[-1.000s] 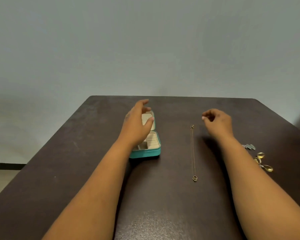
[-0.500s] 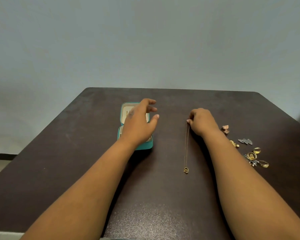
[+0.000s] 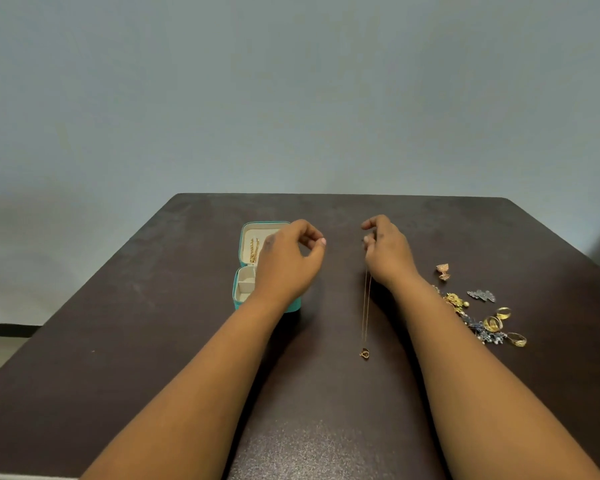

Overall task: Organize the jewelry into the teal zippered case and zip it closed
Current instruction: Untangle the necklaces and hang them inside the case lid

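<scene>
A dark table [image 3: 174, 341] stands against a pale wall [image 3: 291, 91]. On its right side lies a loose cluster of jewelry: a small pink-gold cup-shaped piece [image 3: 442, 271] farthest back, a silver leaf-like piece [image 3: 481, 295], a gold beaded piece [image 3: 455, 302] just beside the right forearm, a blue-and-silver tangle [image 3: 482, 332], and three gold rings [image 3: 493, 323] at the cluster's right edge. The right forearm runs along the cluster's left side and covers part of it.

The case [image 3: 257, 265] lies open on the left half of the table, lid flat toward the wall, tray toward the person. A gold chain [image 3: 254, 250] lies in the cream lid. The tray shows cream compartments at its left; the left hand and wrist hide its right part.

The necklace [image 3: 366, 306] hangs in a thin double line from the right hand toward the person, between the two forearms, well apart from the case. Its small pendant [image 3: 364, 353] lies on the table.

The left hand [image 3: 288, 261] hovers over the case, fingers curled, thumb and forefinger tips near each other; it holds nothing that can be seen. The right hand [image 3: 388, 254] is raised a little off the table, back upward, fingers curled inward and pinching the necklace's top end; the exact contact is too small to make out.
</scene>
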